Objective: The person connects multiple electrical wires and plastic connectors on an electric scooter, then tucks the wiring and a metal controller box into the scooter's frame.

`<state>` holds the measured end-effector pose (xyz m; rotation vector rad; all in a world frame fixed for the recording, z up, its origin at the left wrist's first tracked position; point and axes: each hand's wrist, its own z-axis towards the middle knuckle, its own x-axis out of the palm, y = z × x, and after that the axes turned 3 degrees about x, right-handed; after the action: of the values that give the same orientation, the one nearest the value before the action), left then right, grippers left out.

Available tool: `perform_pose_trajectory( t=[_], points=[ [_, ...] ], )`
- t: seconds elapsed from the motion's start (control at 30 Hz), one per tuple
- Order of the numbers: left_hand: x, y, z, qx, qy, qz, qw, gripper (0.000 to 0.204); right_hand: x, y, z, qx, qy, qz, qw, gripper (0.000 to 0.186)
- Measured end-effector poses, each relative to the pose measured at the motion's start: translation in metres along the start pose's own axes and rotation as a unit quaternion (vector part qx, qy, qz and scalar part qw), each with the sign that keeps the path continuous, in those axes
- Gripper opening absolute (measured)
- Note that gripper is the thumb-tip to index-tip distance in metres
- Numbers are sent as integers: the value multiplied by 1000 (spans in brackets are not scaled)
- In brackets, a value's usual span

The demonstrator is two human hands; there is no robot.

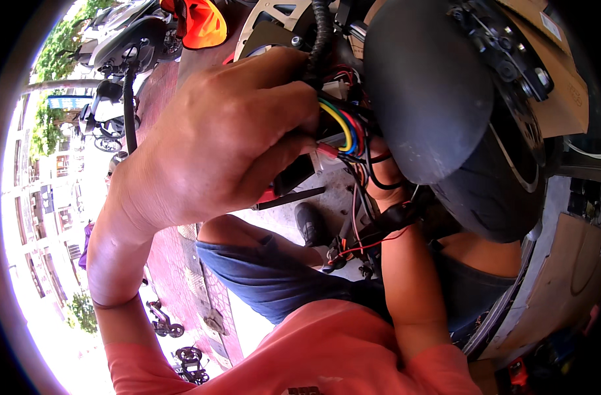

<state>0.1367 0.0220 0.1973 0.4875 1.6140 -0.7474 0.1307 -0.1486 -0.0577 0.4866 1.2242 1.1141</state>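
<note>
My left hand (241, 125) reaches across the middle with its fingers curled and pinched at the wires (345, 125), a bundle of yellow, blue, red and black strands. A small red piece (327, 151) shows at its fingertips. Below and behind the bundle is my right hand (384, 174), close against the wires; its fingers are mostly hidden. Black cables and a thin red wire (373, 247) hang past my right wrist. Just right of the hands stands a wheel (488, 197) under a black fender (429, 85).
A thick ribbed black cable (321, 33) runs down from the top beside a pale metal frame (264, 20). Cardboard (557, 72) lies beyond the wheel. My bent legs (267, 270) are under the work. Parked scooters (132, 46) and an orange cloth (203, 25) are at upper left.
</note>
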Motion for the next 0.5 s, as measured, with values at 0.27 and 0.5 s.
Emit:
perform_pose_trajectory(
  t=[0.27, 0.5],
  points=[
    [12, 0, -3, 10, -63, 48, 997, 14, -23, 1, -4, 19, -21, 51, 998, 56],
    [11, -7, -4, -7, -63, 42, 997, 14, -6, -2, 7, 11, -55, 110, 992, 54]
  ],
)
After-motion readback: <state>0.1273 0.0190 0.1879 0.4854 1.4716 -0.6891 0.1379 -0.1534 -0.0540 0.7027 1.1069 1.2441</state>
